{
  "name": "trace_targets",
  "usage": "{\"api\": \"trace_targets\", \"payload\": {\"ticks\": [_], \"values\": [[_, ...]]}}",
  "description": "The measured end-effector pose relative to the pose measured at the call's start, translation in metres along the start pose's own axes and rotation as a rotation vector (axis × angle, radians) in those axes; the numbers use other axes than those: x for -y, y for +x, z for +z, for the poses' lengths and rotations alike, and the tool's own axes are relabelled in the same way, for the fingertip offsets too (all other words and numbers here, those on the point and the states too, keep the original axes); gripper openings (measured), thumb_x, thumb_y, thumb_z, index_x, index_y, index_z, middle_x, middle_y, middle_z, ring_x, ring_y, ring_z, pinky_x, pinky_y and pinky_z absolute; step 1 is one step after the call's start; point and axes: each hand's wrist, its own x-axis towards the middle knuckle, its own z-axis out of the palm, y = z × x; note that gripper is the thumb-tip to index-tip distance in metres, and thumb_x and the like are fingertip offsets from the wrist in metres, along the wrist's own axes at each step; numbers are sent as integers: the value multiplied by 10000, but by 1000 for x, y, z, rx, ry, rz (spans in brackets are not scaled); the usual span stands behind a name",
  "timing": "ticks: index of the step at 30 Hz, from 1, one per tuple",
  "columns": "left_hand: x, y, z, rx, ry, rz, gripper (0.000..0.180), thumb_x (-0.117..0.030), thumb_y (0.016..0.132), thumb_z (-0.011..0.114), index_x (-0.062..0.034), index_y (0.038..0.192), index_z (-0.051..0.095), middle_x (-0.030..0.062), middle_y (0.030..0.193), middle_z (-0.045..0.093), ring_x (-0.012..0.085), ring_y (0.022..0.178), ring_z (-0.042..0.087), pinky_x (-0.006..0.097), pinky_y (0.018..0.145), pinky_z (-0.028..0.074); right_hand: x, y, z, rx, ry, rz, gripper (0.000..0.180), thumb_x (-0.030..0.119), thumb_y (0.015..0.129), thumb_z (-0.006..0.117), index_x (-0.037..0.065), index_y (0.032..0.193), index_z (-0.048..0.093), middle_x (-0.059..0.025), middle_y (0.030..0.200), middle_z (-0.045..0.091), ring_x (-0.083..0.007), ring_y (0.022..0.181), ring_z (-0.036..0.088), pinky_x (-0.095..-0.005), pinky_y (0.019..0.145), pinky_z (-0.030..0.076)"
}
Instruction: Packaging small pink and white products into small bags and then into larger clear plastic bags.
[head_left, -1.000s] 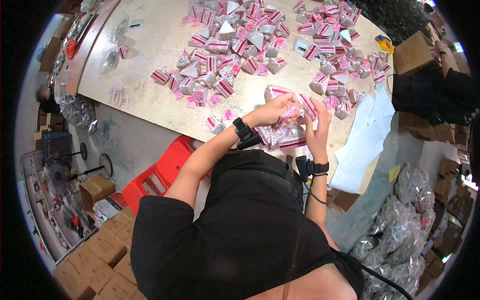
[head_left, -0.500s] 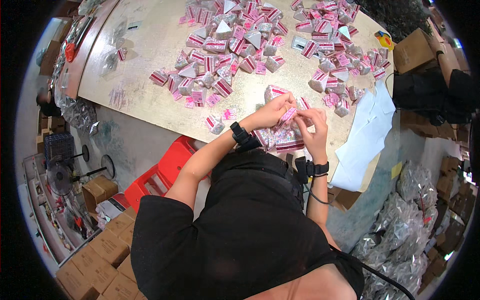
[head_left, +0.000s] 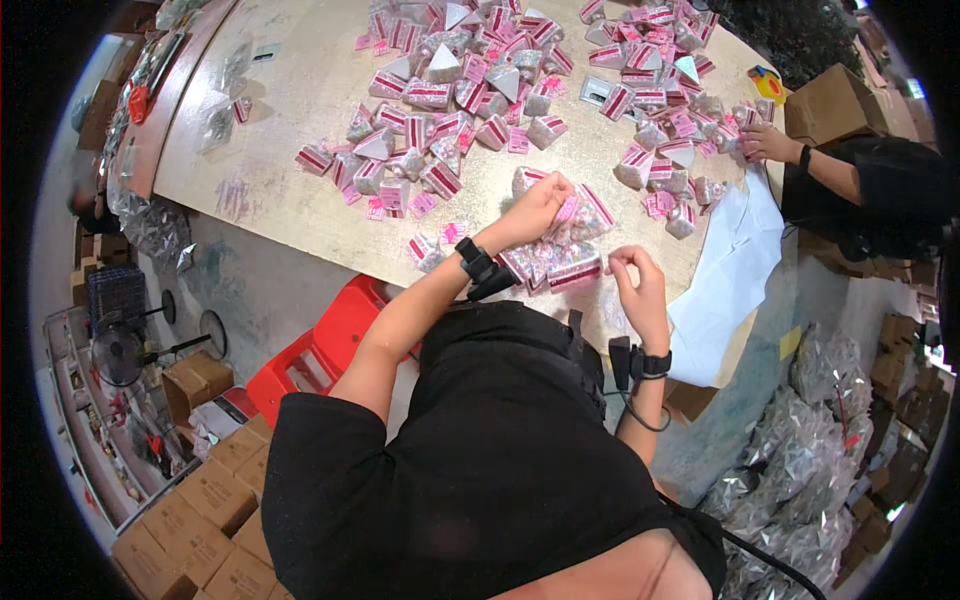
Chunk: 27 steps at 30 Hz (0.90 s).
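Reaching over the near edge of the pale wooden desk point(head_left: 290, 190), the person's left hand point(head_left: 540, 208) is curled shut around a small pink-and-white striped packet point(head_left: 583, 208) that sticks out beside the knuckles. That packet sits just above a little cluster of clear, pink-banded pouches point(head_left: 552, 268) lying on the desk between the two wrists. The right hand point(head_left: 636, 282) hovers just to the right of this cluster with its fingers bent inward and the tips pinched together; it may be gripping a tiny scrap, but the view is too small to tell. Both wrists wear dark bands, and a thin cable hangs from the right one.

Farther up the desk lies a broad scatter of pink-and-white triangular packets point(head_left: 470, 90). At the right edge a co-worker's hand point(head_left: 768, 142) rests among more of them, near a brown cardboard box point(head_left: 835, 105). A sheet of white paper point(head_left: 735, 270) drapes over the desk corner. A red plastic stool point(head_left: 325, 345) stands on the floor beside the person's left arm.
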Motion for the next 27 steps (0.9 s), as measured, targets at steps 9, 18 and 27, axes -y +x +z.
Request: {"api": "trace_targets", "payload": {"ticks": [9,18,27], "values": [[42,47,-37,-330,529,94,165,-174,907,461,-10,911,479,73,743,539,158,696,509,304,636,421,-28,-28,-2,8,-31,247,166,132,808,611,-24,753,617,-87,583,582,-124,496,521,-255,486,401],[78,44,-59,-230,933,245,171,-117,818,534,-4,866,414,209,844,475,378,812,470,433,705,377,-22,-7,33,-81,186,363,147,93,840,553,-29,828,634,-63,640,613,-77,551,533,-219,520,426],[-26,23,-40,-436,813,271,121,-143,866,492,-43,839,554,103,866,476,258,889,469,363,777,382,18,42,41,-31,635,230,283,12,875,460,27,1157,468,-55,723,596,-57,578,500,-187,513,403]]}}
